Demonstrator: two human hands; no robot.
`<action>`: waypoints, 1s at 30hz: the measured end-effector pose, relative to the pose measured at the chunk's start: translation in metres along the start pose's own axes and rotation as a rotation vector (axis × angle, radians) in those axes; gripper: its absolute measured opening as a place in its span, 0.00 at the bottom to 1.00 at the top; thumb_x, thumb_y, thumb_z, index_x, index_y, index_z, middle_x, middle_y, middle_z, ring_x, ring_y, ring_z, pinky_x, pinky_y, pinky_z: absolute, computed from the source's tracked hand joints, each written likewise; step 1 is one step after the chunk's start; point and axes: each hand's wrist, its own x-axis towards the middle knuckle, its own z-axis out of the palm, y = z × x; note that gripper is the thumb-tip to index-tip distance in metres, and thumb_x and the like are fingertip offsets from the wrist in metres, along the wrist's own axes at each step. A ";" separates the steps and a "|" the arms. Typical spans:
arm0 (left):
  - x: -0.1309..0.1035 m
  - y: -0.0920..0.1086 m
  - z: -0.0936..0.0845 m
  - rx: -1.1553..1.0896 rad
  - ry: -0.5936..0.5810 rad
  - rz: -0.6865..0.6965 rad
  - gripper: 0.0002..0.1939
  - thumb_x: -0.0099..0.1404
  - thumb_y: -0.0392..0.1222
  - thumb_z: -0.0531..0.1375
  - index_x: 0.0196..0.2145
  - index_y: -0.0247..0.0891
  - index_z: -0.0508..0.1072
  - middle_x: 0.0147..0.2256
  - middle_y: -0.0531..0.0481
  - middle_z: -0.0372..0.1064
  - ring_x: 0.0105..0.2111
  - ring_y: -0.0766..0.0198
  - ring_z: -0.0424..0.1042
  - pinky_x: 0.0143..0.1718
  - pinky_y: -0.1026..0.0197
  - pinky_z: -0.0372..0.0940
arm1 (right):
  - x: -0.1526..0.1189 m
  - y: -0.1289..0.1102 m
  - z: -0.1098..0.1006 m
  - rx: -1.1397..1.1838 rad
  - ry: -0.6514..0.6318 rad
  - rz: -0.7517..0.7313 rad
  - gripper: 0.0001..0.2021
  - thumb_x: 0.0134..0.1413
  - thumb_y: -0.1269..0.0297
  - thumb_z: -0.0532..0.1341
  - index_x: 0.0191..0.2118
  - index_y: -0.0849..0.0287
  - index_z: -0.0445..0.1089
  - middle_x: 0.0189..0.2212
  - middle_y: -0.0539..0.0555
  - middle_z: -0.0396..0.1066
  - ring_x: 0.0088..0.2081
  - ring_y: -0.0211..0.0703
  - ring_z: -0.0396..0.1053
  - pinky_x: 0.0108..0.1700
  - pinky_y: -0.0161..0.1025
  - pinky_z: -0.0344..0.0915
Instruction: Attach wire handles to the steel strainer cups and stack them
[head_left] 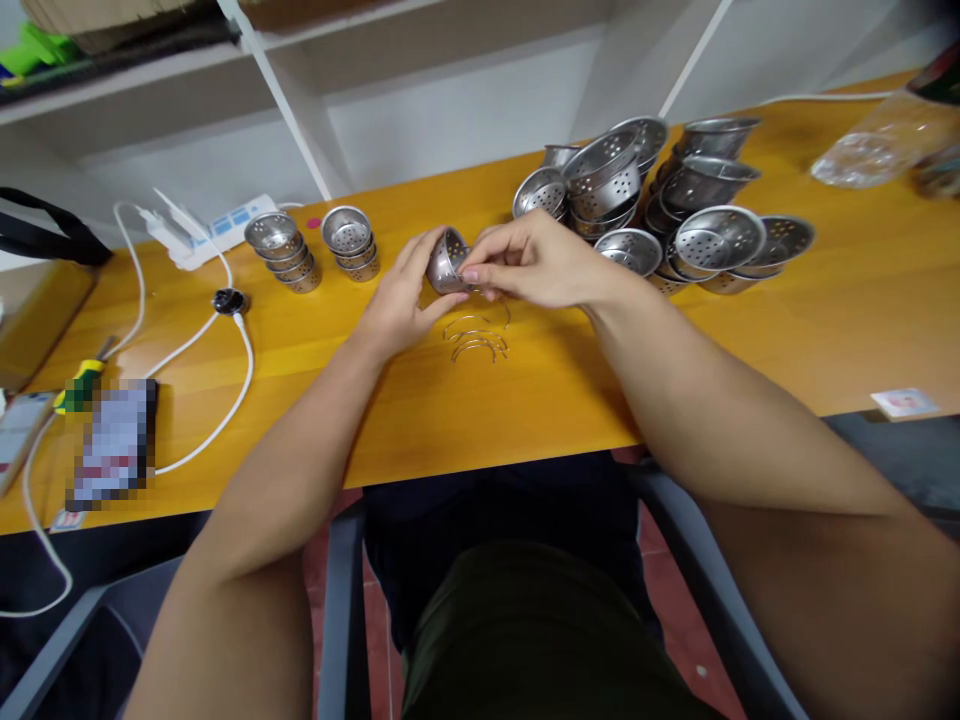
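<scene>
A small perforated metal cup (445,262) is tilted on its side above the table, its opening facing right. My left hand (405,290) is closed around its left side, the thumb below. At the cup's rim, the thumb and fingers of my right hand (517,262) are pinched together; what lies between the fingertips is hidden and too small to make out. Just below my hands, several thin curved wire pieces (474,340) lie on the yellow table (420,420).
Two short stacks of perforated cups, a left one (274,238) and a nearer one (349,235), stand at left. A large pile of cups (697,240) is at right. A power strip (225,230), white cables, a phone (116,440), a screwdriver (79,385) and a plastic bottle (877,140) lie about.
</scene>
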 end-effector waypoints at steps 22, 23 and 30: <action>-0.002 -0.041 -0.039 0.077 0.326 -0.073 0.53 0.75 0.90 0.72 0.78 0.50 0.71 0.79 0.34 0.74 0.90 0.28 0.61 0.93 0.23 0.58 | -0.003 0.002 -0.003 0.092 -0.062 -0.207 0.26 0.75 0.31 0.80 0.49 0.51 0.91 0.53 0.58 0.84 0.42 0.47 0.80 0.44 0.46 0.81; -0.001 -0.050 -0.047 0.119 0.392 -0.106 0.52 0.76 0.90 0.71 0.76 0.50 0.72 0.79 0.35 0.74 0.91 0.29 0.58 0.94 0.22 0.55 | -0.004 0.005 -0.006 -0.014 -0.152 -0.203 0.22 0.76 0.36 0.80 0.49 0.51 0.92 0.54 0.59 0.83 0.44 0.47 0.80 0.47 0.47 0.81; 0.002 -0.100 -0.055 0.255 0.535 -0.358 0.43 0.81 0.74 0.74 0.74 0.43 0.69 0.77 0.32 0.76 0.90 0.29 0.62 0.92 0.19 0.55 | -0.006 0.005 0.000 -0.489 -0.279 -0.060 0.20 0.84 0.49 0.72 0.69 0.53 0.89 0.64 0.65 0.82 0.56 0.59 0.83 0.63 0.55 0.78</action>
